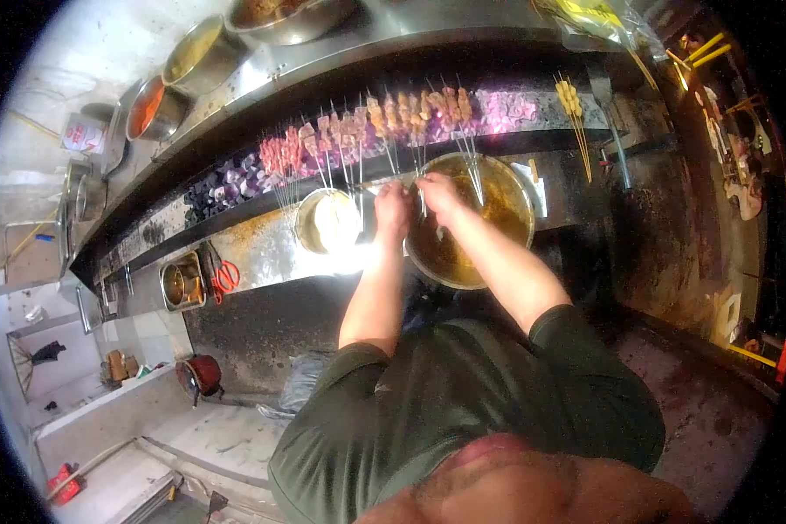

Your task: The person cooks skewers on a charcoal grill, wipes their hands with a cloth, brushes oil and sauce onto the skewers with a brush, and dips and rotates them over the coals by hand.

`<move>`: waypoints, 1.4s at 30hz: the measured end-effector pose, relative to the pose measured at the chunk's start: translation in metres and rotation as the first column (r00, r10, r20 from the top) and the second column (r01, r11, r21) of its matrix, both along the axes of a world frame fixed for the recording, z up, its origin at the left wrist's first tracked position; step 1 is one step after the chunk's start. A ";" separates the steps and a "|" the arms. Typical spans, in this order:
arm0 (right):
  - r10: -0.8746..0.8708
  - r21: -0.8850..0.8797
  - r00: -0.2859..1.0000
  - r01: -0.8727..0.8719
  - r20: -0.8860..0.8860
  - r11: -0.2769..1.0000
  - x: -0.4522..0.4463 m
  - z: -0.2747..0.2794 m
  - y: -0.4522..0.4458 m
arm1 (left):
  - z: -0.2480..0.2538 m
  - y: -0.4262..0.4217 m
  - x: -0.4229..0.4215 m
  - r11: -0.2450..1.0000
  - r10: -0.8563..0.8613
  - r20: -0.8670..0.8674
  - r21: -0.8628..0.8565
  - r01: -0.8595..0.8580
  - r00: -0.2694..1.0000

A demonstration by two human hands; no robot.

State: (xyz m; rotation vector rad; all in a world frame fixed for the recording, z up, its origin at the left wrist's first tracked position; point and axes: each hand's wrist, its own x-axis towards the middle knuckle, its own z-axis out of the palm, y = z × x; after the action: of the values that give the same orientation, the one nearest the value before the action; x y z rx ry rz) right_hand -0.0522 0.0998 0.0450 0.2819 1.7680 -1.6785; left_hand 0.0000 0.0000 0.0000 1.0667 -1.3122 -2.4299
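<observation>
A row of meat skewers lies across the long charcoal grill, metal ends pointing toward me. Raw red skewers are on the left; browner ones are on the right. My left hand is closed around the near ends of skewers in the middle of the row. Just beside it, my right hand is closed on skewer ends too, above the rim of a large metal basin with brownish-yellow liquid. How many skewers each hand holds is hidden. Left of my hands stands a brightly lit small bowl.
Glowing coals show at the grill's right. Yellowish skewers on sticks lie further right, near tongs. Metal pots line the back shelf. Red-handled scissors and a small square container sit at left.
</observation>
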 end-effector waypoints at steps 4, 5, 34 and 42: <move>-0.004 -0.048 1.000 0.003 -0.023 0.999 -0.003 0.006 -0.004 | 0.013 -0.006 -0.005 0.983 0.025 -0.044 0.184 -0.016 0.999; 0.005 -0.069 1.000 -0.007 -0.024 0.998 -0.002 0.003 -0.002 | 0.017 -0.004 -0.004 0.974 0.042 -0.039 0.223 -0.032 0.998; 0.167 0.208 0.946 -0.111 -0.278 0.972 -0.009 -0.026 0.001 | 0.009 -0.004 -0.004 0.992 -0.056 -0.047 0.110 0.061 0.997; 0.177 0.188 0.960 -0.137 -0.217 0.973 -0.011 -0.020 0.004 | 0.024 0.000 -0.002 0.951 -0.015 -0.081 0.306 0.039 0.997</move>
State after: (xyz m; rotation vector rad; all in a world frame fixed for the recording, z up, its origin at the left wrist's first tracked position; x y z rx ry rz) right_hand -0.0637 0.1041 0.0252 0.0170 2.0549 -1.4975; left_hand -0.0025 -0.0004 0.0237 1.0131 -0.9505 -2.7298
